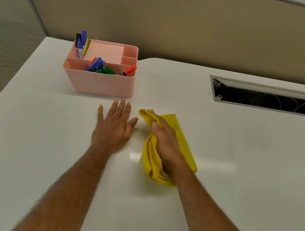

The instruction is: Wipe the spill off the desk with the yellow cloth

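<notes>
The yellow cloth (151, 159) lies bunched on the white desk (238, 165), just right of centre. My right hand (167, 140) presses flat on top of it, thumb hooked over a fold, fingers pointing to the far left. My left hand (114, 126) rests palm down on the bare desk right beside the cloth, fingers spread, holding nothing. A faint glossy patch (134, 154) shows on the desk between the two hands; I cannot tell whether it is liquid or a light reflection.
A pink desk organiser (98, 83) with several markers and a pink notepad stands just beyond my left hand. An open cable hatch (266, 101) is set into the desk at the far right. A beige partition runs behind. The desk's left edge slants down to the floor.
</notes>
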`<state>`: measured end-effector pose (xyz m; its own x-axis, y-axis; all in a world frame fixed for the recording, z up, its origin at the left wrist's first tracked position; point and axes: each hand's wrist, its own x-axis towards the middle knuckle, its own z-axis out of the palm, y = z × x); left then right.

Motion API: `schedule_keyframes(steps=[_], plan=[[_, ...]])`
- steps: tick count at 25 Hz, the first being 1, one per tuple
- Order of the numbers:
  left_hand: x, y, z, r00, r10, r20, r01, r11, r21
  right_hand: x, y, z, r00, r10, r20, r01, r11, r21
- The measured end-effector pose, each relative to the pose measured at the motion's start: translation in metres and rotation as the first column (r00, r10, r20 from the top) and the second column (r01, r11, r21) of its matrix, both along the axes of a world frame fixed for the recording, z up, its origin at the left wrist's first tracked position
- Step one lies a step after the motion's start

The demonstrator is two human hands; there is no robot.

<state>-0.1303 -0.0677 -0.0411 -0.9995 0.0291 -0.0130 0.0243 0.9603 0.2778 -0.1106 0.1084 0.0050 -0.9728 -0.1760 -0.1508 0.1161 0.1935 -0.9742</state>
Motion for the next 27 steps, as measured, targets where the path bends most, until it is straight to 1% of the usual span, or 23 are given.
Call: schedule_keyframes(steps=[1, 2, 3, 4, 5, 6, 8, 10, 11, 12, 13, 14, 15, 16, 17, 18, 19, 20, 21, 22, 23, 25, 27], plan=[[0.000, 0.000, -0.001, 1.000, 0.003, 0.001, -0.003, 1.000, 0.007, 0.000, 0.001, 0.012, 0.990, -0.066, 0.128, 0.107, 0.932, -0.347], [0.000, -0.001, -0.001, 1.000, 0.001, 0.002, -0.001, 1.000, 0.012, -0.004, 0.005, 0.021, 0.964, -0.049, 0.261, 0.204, 0.765, -0.610], [0.000, -0.001, -0.001, 1.000, -0.004, 0.003, 0.004, 1.000, 0.015, -0.009, 0.012, 0.029, 0.938, 0.012, 0.345, 0.269, 0.601, -0.752], [0.000, -0.001, -0.001, 1.000, -0.013, 0.004, 0.013, 1.000, 0.018, -0.016, 0.021, 0.034, 0.916, 0.056, 0.396, 0.311, 0.522, -0.794], [-0.001, -0.001, 0.000, 1.000, -0.021, 0.005, 0.021, 1.000, 0.019, -0.022, 0.030, 0.039, 0.902, 0.066, 0.426, 0.329, 0.533, -0.779], [-0.001, -0.001, 0.000, 1.000, -0.025, 0.006, 0.025, 0.999, 0.019, -0.028, 0.041, 0.041, 0.894, 0.023, 0.447, 0.354, 0.574, -0.738], [-0.002, -0.002, 0.000, 1.000, -0.020, 0.003, 0.020, 1.000, 0.007, -0.035, 0.066, 0.042, 0.890, -0.155, 0.429, 0.419, 0.649, -0.635], [-0.003, -0.002, -0.002, 1.000, -0.014, 0.001, 0.014, 1.000, -0.013, -0.037, 0.095, 0.042, 0.839, -0.346, 0.419, 0.530, 0.694, -0.488], [-0.003, -0.002, -0.003, 1.000, -0.014, -0.001, 0.014, 1.000, -0.019, -0.037, 0.111, 0.041, 0.800, -0.438, 0.410, 0.587, 0.714, -0.382], [-0.003, -0.002, -0.004, 1.000, -0.014, -0.004, 0.014, 1.000, -0.024, -0.038, 0.129, 0.038, 0.757, -0.555, 0.345, 0.641, 0.734, -0.223], [-0.003, -0.002, -0.004, 1.000, -0.015, -0.008, 0.015, 0.999, -0.030, -0.038, 0.144, 0.036, 0.710, -0.679, 0.188, 0.690, 0.724, 0.004], [-0.003, -0.002, -0.004, 1.000, -0.015, -0.014, 0.015, 0.999, -0.034, -0.039, 0.154, 0.034, 0.675, -0.735, -0.057, 0.726, 0.650, 0.224], [-0.003, -0.001, -0.004, 1.000, -0.015, -0.017, 0.014, 0.999, -0.034, -0.040, 0.153, 0.033, 0.663, -0.687, -0.298, 0.746, 0.573, 0.338], [-0.003, -0.001, -0.003, 1.000, -0.013, -0.016, 0.012, 0.999, -0.031, -0.042, 0.142, 0.032, 0.675, -0.575, -0.463, 0.736, 0.571, 0.363], [-0.003, 0.000, -0.002, 1.000, -0.012, -0.010, 0.012, 1.000, -0.027, -0.043, 0.120, 0.029, 0.729, -0.432, -0.530, 0.662, 0.644, 0.385], [-0.003, 0.000, -0.001, 1.000, -0.011, -0.002, 0.011, 1.000, -0.026, -0.045, 0.095, 0.023, 0.813, -0.258, -0.521, 0.527, 0.708, 0.471], [-0.003, 0.001, -0.001, 1.000, -0.009, 0.006, 0.009, 0.999, -0.032, -0.046, 0.070, 0.014, 0.891, -0.075, -0.447, 0.364, 0.707, 0.607], [-0.003, 0.001, 0.000, 1.000, -0.005, 0.013, 0.006, 0.999, -0.042, -0.046, 0.048, 0.003, 0.937, 0.083, -0.338, 0.214, 0.630, 0.747], [-0.004, 0.001, 0.000, 1.000, -0.001, 0.021, 0.002, 0.999, -0.049, -0.046, 0.033, -0.009, 0.954, 0.182, -0.236, 0.110, 0.523, 0.845], [-0.004, 0.000, 0.000, 1.000, 0.002, 0.024, 0.000, 0.999, -0.053, -0.046, 0.027, -0.021, 0.960, 0.226, -0.166, 0.053, 0.432, 0.900], [-0.005, 0.000, 0.000, 1.000, 0.002, 0.023, -0.001, 0.998, -0.058, -0.048, 0.028, -0.030, 0.965, 0.232, -0.124, 0.030, 0.372, 0.928], [-0.006, 0.000, 0.000, 1.000, 0.000, 0.018, 0.001, 0.998, -0.058, -0.053, 0.039, -0.038, 0.976, 0.193, -0.097, 0.030, 0.326, 0.945], [-0.004, 0.000, 0.000, 1.000, -0.004, 0.028, 0.005, 0.999, -0.051, -0.057, 0.057, -0.040, 0.992, 0.090, -0.089, 0.056, 0.318, 0.947]])
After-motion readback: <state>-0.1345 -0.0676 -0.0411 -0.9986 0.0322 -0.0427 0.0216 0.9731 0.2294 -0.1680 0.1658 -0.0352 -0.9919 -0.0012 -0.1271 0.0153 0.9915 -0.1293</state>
